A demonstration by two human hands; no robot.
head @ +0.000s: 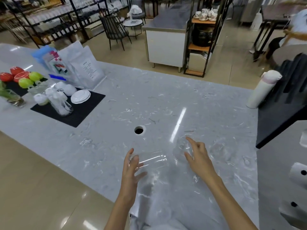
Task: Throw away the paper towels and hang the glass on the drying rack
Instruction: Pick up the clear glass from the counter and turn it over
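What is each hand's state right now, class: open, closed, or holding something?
Left hand: open, straight fingers against a clear glass.
Right hand: open, fingers spread at a second glass, no grip seen.

Bare left hand (131, 168), bare right hand (199, 159), unsleeved forearms (119, 208) — pale creased garment (157, 225)

Both forearms outstretched, left hand (131, 168) and right hand (200, 157) with fingers spread.
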